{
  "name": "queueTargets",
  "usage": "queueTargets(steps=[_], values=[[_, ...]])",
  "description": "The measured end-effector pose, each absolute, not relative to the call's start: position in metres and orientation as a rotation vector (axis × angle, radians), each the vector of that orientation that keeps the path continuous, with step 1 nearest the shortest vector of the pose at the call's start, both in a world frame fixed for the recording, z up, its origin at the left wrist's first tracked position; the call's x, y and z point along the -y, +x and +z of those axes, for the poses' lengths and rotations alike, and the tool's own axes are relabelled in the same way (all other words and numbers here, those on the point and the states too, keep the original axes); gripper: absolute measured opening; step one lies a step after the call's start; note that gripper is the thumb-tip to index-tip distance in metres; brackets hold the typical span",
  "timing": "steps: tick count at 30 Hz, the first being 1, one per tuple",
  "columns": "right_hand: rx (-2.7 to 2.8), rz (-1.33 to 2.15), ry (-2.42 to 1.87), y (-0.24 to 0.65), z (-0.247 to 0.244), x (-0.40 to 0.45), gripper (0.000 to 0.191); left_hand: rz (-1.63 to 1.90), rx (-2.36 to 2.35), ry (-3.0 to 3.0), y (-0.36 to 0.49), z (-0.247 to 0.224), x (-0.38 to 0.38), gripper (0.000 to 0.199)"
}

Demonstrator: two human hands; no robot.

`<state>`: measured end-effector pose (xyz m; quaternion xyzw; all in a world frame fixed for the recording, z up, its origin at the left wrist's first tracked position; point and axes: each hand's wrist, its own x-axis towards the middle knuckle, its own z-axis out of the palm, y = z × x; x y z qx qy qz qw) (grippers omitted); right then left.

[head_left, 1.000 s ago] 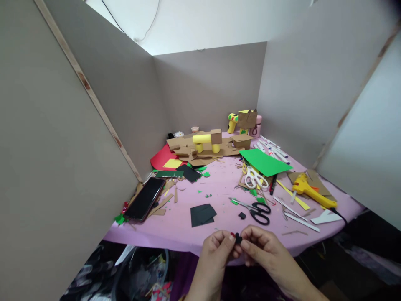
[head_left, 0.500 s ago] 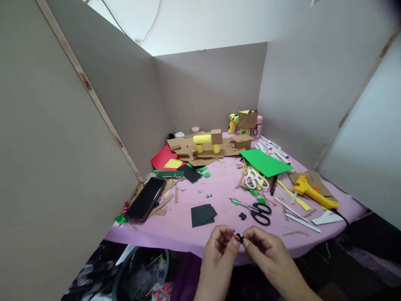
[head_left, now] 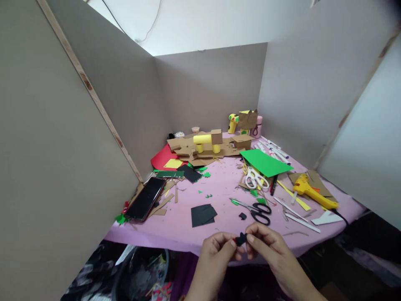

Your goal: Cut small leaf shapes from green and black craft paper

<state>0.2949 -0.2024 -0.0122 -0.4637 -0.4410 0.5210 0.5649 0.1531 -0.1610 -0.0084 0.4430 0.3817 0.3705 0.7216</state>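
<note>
Both hands pinch a small black paper cutout (head_left: 241, 239) with a notched outline, held just above the table's front edge. My left hand (head_left: 219, 251) grips its left side between thumb and fingers. On its right side, my right hand (head_left: 266, 246) closes thumb and forefinger. Just beyond the hands lie a small black paper scrap (head_left: 242, 216) and black-handled scissors (head_left: 255, 209), blades pointing left. Black paper pieces (head_left: 203, 215) overlap one another to the left of the scissors.
A yellow glue gun (head_left: 315, 194), white scissors (head_left: 256, 179) and a green sheet (head_left: 266, 162) lie at right. A phone (head_left: 146, 199) rests at left. Behind stands a yellow tube figure with a cardboard box head (head_left: 216, 136). Grey panels (head_left: 209, 88) enclose the table; a bin (head_left: 166, 267) stands below.
My hands have moved slightly apart, and the black cutout shows more of its face between them. Things on the table have stayed put.
</note>
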Motion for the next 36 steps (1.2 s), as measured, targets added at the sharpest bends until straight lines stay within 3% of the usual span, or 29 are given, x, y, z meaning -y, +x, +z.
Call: queueTargets(steps=[7,24,32,36], values=[[1.058,1.331,-1.022,0.298,-0.008,0.201,0.021,0.696,-0.769,0.789,0.150,-0.012,0.162,0.034],[1.062,1.533,-0.897,0.301,-0.012,0.203,0.022,0.471,-0.573,0.623,0.142,0.000,0.165,0.022],[1.062,1.641,-0.848,0.302,-0.008,0.200,0.027,0.429,-0.567,0.662,0.143,-0.003,0.167,0.032],[1.085,1.621,-0.858,0.303,-0.008,0.202,0.025,0.445,-0.596,0.654,0.144,-0.003,0.168,0.028]])
